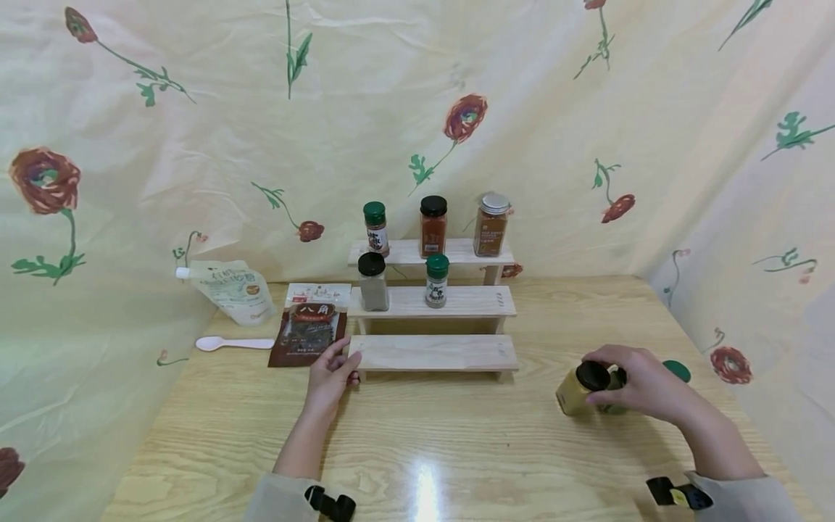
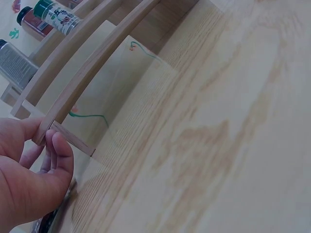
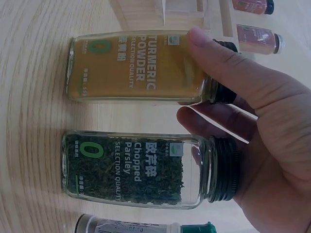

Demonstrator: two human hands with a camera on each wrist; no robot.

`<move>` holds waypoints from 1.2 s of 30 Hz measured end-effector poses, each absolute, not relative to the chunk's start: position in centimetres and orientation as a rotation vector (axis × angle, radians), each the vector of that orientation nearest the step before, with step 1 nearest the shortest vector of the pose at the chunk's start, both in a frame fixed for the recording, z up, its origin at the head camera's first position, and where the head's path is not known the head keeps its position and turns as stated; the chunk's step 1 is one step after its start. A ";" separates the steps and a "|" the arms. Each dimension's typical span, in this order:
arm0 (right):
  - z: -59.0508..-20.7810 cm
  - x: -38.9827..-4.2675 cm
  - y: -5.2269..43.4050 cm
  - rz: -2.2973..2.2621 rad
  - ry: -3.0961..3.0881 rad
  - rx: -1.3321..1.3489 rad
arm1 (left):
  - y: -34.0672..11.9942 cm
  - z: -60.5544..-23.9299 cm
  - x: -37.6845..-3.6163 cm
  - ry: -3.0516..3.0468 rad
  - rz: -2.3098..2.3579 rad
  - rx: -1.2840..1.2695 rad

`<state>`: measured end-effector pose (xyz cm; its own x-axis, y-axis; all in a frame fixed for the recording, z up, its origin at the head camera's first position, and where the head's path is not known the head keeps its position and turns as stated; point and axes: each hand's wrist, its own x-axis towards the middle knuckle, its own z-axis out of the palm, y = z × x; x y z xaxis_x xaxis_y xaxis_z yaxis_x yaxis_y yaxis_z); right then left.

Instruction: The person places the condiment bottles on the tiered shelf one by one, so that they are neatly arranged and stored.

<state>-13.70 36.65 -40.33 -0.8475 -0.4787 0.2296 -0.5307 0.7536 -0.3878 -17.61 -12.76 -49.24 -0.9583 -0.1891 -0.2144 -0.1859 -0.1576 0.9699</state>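
Right hand (image 1: 642, 380): grasping a square clear-glass jar of yellow turmeric powder with a black lid (image 3: 136, 68); thumb near its shoulder, fingers round the opposite side.
Left hand (image 1: 329, 377): pinching the left end of the lowest tier of a pale wooden three-tier rack (image 1: 430, 353).
Pick-up: my read, I'm at the grip stage on the turmeric, with the rack braced by the other hand.
Next move: calls for a straight lift, pinch firm at the shoulder. Main risk, I'd say, is my fingers bumping the square glass jar of dark green chopped parsley with a black lid (image 3: 126, 170), just beside it.
Turmeric spot: right side of the pale wood-grain desk (image 1: 404, 435), well apart from the rack. Can't tell if its base touches the desk.
Turmeric look: powder fills most of the body, glass glossy. White English and Chinese print, green "0" toward the base. Lid on.
Other neighbour: a small bottle with a green cap (image 1: 676, 371), on the parsley's far side from the turmeric.
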 end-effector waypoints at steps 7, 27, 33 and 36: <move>-40.7 -13.8 36.6 0.679 -2.819 0.798 | -12.7 -49.2 -17.6 -2.047 -2.344 0.452; -39.7 -14.3 35.1 0.663 -2.665 0.727 | -12.8 -49.1 -17.5 -2.058 -2.334 0.465; -39.1 -15.1 34.3 0.684 -2.601 0.700 | -12.8 -49.1 -17.5 -2.060 -2.325 0.469; -38.7 -15.6 34.1 0.705 -2.574 0.690 | -12.8 -49.1 -17.5 -2.056 -2.326 0.460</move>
<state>-15.56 34.07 -38.74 -0.8061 -0.3544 0.4740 -0.5465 0.7531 -0.3663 -17.50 -12.77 -49.15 -0.9571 -0.1941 -0.2152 -0.1898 -0.1414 0.9716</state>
